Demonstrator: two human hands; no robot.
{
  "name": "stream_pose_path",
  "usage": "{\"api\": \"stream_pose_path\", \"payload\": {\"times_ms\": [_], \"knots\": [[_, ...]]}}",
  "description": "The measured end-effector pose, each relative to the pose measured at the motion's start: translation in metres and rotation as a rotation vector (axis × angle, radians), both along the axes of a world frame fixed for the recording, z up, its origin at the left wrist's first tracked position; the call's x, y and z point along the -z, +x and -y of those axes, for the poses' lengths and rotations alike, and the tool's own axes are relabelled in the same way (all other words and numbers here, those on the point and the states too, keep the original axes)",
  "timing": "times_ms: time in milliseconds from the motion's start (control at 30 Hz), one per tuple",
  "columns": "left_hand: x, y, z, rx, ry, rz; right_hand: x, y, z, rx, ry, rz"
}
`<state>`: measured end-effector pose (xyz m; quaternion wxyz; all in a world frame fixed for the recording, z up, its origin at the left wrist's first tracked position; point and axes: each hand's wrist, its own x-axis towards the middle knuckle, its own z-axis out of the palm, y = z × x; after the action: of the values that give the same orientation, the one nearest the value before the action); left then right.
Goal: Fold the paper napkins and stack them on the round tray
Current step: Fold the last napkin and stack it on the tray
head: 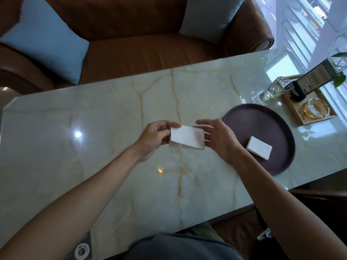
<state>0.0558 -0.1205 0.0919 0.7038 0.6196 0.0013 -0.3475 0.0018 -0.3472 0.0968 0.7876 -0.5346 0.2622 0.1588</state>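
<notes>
A white paper napkin (186, 136), folded into a small rectangle, is held just above the marble table between both hands. My left hand (155, 137) pinches its left edge. My right hand (218, 136) grips its right edge, fingers behind the paper. To the right lies the dark round tray (249, 119), with one folded white napkin (259, 150) resting on its near-right part.
A pale marble table (112, 128) spans the view. At the far right stand a wooden tray (296, 113) with an amber glass ashtray (315, 108), a clear glass bottle (276, 89) and a dark menu stand (309, 79). A brown leather sofa (140, 49) with blue cushions sits beyond.
</notes>
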Motion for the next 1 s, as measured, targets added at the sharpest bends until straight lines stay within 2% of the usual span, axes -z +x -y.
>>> {"api": "stream_pose_path", "payload": {"times_ms": [100, 167, 333, 467, 533, 767, 933, 1000], "knots": [[-0.001, 0.006, -0.006, 0.016, -0.086, -0.103, 0.0, 0.002, -0.004, -0.106, -0.227, 0.077], [-0.002, 0.009, -0.008, 0.031, -0.075, -0.111, -0.001, 0.003, -0.006, -0.171, -0.297, 0.115], [-0.002, 0.013, -0.002, 0.191, 0.2, 0.211, -0.01, 0.011, -0.008, -0.361, -0.496, 0.178], [-0.011, 0.02, 0.01, 0.26, 0.248, 0.251, -0.017, 0.017, -0.008, -0.502, -0.778, 0.217], [-0.014, 0.023, 0.018, 0.292, 0.29, 0.274, -0.02, 0.018, -0.004, -0.514, -0.853, 0.249], [-0.006, 0.017, 0.068, 0.358, 0.325, 0.335, -0.017, -0.005, 0.05, -0.44, -0.92, 0.272], [0.007, 0.014, 0.118, 0.406, 0.353, 0.299, 0.016, -0.055, 0.134, -0.095, -0.76, 0.102], [0.011, 0.011, 0.144, 0.469, 0.358, 0.288, 0.029, -0.075, 0.164, 0.036, -0.569, 0.012]]}}
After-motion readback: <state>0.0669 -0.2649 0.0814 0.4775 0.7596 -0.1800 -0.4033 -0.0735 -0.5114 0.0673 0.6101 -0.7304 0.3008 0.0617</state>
